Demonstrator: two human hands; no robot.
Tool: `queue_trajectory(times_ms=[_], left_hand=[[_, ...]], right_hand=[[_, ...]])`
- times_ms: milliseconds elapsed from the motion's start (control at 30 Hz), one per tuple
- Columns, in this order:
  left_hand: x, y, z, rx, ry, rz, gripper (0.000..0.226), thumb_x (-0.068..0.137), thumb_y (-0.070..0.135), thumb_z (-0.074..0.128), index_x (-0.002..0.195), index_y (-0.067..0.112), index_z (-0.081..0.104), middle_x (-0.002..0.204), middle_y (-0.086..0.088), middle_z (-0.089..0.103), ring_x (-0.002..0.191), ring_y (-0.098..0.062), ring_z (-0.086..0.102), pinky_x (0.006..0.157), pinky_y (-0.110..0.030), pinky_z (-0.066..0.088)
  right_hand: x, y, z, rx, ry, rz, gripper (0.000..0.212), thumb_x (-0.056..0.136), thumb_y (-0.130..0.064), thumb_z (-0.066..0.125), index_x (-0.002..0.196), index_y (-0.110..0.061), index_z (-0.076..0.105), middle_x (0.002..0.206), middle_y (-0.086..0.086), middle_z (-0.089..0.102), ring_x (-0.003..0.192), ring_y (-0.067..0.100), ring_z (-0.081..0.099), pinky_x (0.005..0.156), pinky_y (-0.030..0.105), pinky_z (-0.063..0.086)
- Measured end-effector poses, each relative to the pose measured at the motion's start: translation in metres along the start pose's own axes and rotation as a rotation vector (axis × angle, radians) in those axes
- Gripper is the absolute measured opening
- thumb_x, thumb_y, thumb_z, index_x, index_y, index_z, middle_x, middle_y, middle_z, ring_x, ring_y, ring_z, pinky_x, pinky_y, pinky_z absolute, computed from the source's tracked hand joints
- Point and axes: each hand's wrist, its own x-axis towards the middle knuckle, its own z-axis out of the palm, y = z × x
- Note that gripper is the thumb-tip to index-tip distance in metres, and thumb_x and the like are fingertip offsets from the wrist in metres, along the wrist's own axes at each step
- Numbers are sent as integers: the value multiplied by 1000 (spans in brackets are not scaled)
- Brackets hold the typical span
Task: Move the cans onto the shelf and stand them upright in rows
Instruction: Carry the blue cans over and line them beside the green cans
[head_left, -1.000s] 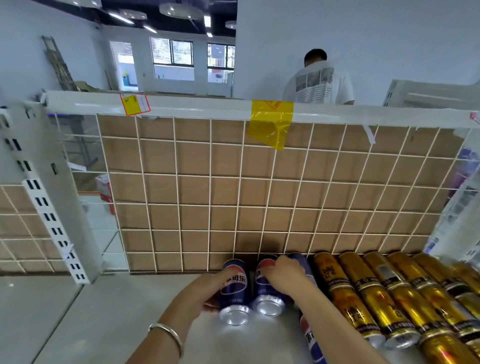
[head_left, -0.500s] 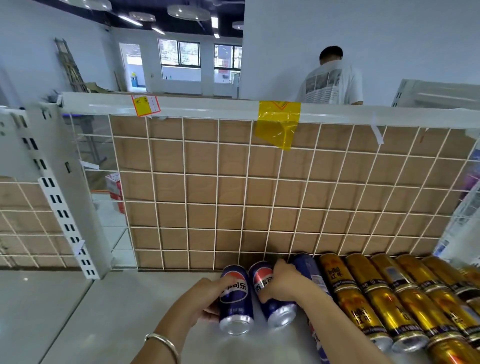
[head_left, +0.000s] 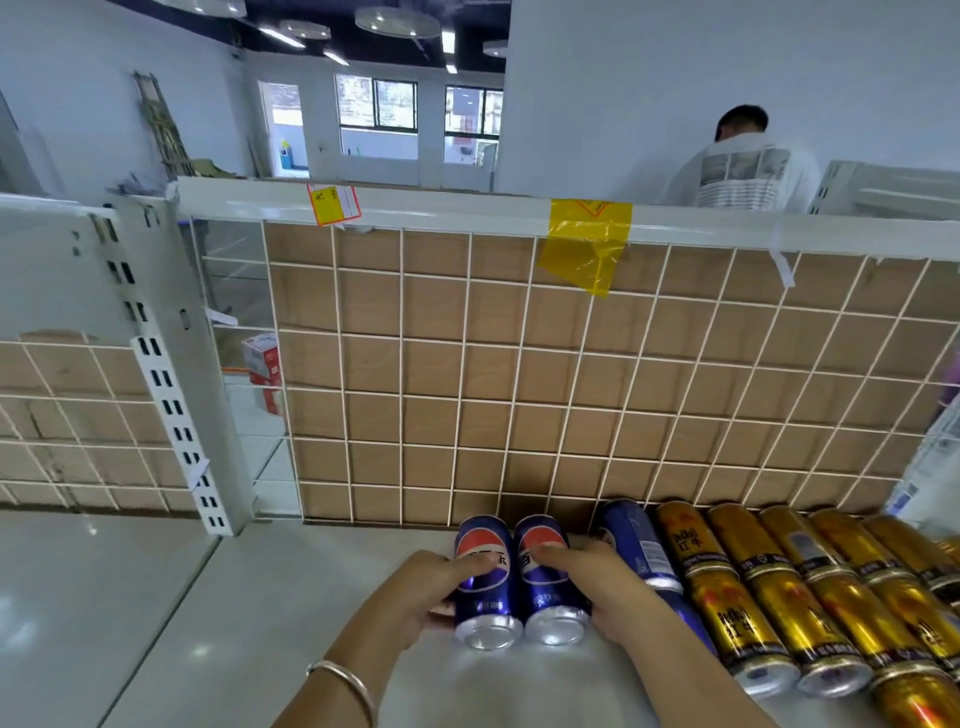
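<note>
The shelf (head_left: 260, 623) holds four blue cans (head_left: 488, 605), one largely hidden, and at least nine gold cans (head_left: 737, 623) running off the right edge, alongside two hands, left hand (head_left: 421, 592) and right hand (head_left: 605, 582), one bracelet (head_left: 343, 686) and one person (head_left: 737, 171) behind.

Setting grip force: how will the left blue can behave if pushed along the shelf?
The left blue can, gripped by the left hand, looks rigid and glossy, so it may slip under a light grip. It is tall and narrow: a high push could tip it, and then it might roll on the smooth shelf. The right blue can beside it may steady it.
</note>
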Motion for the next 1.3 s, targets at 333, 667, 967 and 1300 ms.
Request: queue_trajectory(times_ms=[333,667,967,1300], left_hand=[[-41,-24,-57,-253,-201,170,48,66,10,76,112,4,63,105,-11,72,100,-27,67,76,-33,56],[-96,-59,-141,-224,-207,332,48,66,3,74,113,6,64,109,-12,71,102,-25,67,82,-32,54],[-146,-97,-190,-250,-178,401,49,65,1,74,113,6,64,107,-13,71,100,-26,68,79,-30,55],[-219,-151,-220,-337,-42,468,71,46,14,91,111,2,65,107,-18,70,97,-29,69,73,-31,56]], right_hand=[[-36,13,32,97,-117,-110,52,66,-5,81,111,-9,57,105,14,68,97,30,65,78,43,57],[-96,34,121,169,-145,-288,48,71,1,74,113,-11,56,104,10,69,93,26,68,73,35,56],[-140,55,175,154,-180,-369,51,66,2,75,112,-8,55,104,15,69,90,31,70,72,39,57],[-176,76,229,27,-321,-416,67,47,-18,75,110,-1,60,99,20,70,90,37,69,78,46,56]])
